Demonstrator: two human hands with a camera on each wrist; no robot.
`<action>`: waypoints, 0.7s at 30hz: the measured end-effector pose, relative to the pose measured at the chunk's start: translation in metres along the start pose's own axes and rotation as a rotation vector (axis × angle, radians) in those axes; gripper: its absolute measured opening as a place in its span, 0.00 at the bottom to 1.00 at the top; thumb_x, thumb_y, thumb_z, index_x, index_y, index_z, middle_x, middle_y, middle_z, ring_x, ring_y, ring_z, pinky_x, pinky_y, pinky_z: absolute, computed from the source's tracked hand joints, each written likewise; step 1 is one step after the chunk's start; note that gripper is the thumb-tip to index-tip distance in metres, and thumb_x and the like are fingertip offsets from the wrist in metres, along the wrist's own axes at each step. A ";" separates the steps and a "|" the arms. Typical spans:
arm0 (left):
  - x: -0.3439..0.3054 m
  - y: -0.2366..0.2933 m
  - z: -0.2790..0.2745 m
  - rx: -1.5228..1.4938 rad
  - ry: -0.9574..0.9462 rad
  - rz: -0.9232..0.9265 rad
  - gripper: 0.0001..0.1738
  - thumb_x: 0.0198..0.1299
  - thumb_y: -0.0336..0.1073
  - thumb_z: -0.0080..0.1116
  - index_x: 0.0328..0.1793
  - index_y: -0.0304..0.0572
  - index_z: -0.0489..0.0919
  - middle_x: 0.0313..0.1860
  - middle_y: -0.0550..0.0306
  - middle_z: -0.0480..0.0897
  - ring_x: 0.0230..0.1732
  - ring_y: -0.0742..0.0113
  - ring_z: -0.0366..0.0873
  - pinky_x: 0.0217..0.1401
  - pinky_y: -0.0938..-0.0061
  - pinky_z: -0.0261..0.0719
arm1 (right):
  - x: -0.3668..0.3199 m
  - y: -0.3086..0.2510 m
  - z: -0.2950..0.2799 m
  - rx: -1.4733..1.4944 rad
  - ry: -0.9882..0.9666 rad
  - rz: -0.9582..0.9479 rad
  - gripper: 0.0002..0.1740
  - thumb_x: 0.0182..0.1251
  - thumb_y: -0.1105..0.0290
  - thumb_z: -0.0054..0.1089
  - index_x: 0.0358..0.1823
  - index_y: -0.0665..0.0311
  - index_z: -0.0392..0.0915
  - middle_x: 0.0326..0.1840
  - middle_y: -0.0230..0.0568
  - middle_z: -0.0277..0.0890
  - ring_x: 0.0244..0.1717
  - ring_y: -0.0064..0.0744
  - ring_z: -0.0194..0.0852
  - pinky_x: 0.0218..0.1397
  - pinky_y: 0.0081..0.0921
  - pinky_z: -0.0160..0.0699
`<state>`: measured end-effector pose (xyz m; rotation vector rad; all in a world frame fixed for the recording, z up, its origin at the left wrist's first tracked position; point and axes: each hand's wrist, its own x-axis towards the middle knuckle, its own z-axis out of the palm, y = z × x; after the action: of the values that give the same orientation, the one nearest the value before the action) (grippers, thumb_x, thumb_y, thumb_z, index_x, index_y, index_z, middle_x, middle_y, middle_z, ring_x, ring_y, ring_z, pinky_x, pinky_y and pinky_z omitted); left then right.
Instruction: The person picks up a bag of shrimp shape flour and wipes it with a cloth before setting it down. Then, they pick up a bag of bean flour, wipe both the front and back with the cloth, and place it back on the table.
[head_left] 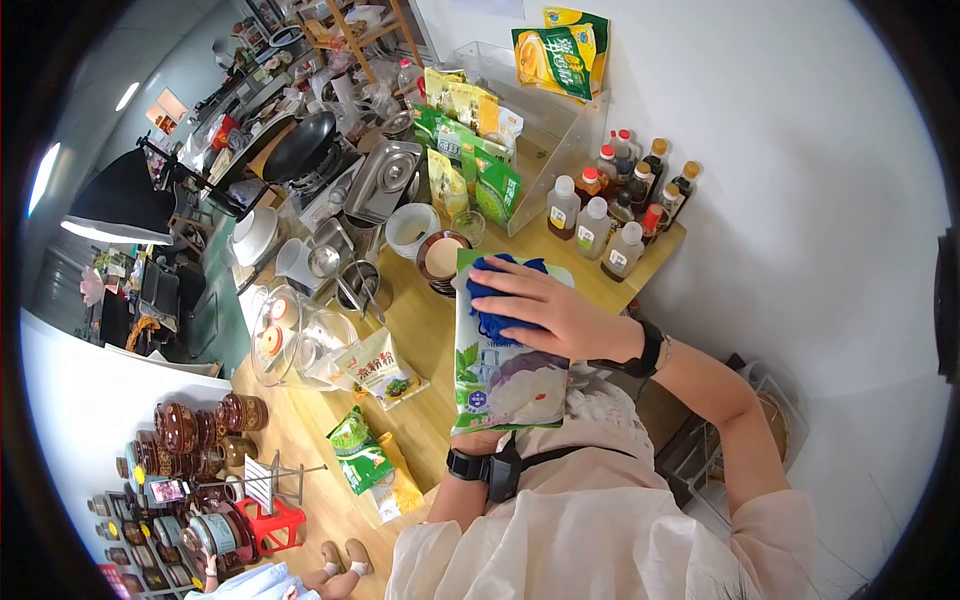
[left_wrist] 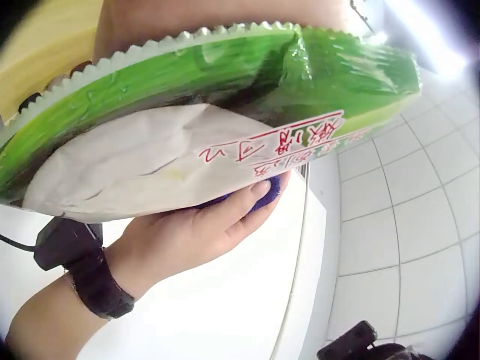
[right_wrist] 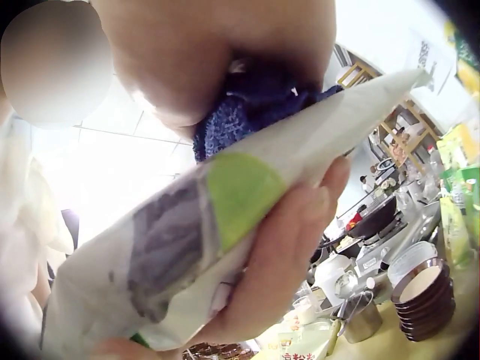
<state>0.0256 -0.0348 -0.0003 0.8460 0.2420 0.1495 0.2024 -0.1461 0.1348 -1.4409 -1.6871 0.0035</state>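
Wood tbl (head_left: 425, 335), glossy pkt (head_left: 510, 385), fuzzy cloth (right_wrist: 221, 131) on it

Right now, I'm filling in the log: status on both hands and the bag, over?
Left hand holding bag. Right hand pressing blue cloth against it. Nothing visibly in the way.

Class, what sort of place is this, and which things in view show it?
Probably a kitchen or food-preparation room: there is a black wok, a stack of brown bowls, and a group of capped bottles on the wooden table.
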 end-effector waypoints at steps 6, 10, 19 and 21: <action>0.001 0.001 0.003 -0.031 -0.006 0.002 0.30 0.71 0.46 0.41 0.75 0.44 0.55 0.74 0.51 0.59 0.74 0.57 0.56 0.77 0.61 0.54 | -0.010 0.013 -0.005 0.059 0.053 0.136 0.25 0.63 0.74 0.61 0.63 0.59 0.70 0.73 0.42 0.59 0.75 0.48 0.52 0.72 0.40 0.60; 0.003 0.002 0.002 -0.022 -0.009 0.013 0.29 0.71 0.45 0.41 0.75 0.43 0.55 0.73 0.51 0.60 0.73 0.57 0.58 0.76 0.61 0.56 | -0.024 0.015 -0.006 0.066 0.112 0.238 0.23 0.63 0.74 0.60 0.61 0.59 0.71 0.72 0.43 0.61 0.74 0.47 0.55 0.71 0.40 0.61; 0.013 0.008 0.001 0.369 -0.021 0.151 0.28 0.71 0.44 0.42 0.74 0.42 0.57 0.72 0.51 0.63 0.72 0.57 0.60 0.75 0.62 0.59 | -0.050 -0.006 0.014 0.014 0.092 0.230 0.26 0.62 0.74 0.61 0.63 0.59 0.70 0.73 0.42 0.59 0.75 0.48 0.52 0.73 0.43 0.59; 0.017 0.012 0.000 0.668 -0.025 0.206 0.28 0.71 0.43 0.42 0.74 0.42 0.57 0.72 0.51 0.63 0.71 0.58 0.61 0.75 0.62 0.59 | -0.055 -0.013 0.020 0.032 0.068 0.208 0.28 0.62 0.75 0.61 0.64 0.59 0.68 0.74 0.43 0.56 0.76 0.52 0.49 0.73 0.44 0.58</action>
<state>0.0417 -0.0230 0.0062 1.5375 0.1801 0.2572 0.1759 -0.1835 0.0956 -1.5687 -1.4699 0.0952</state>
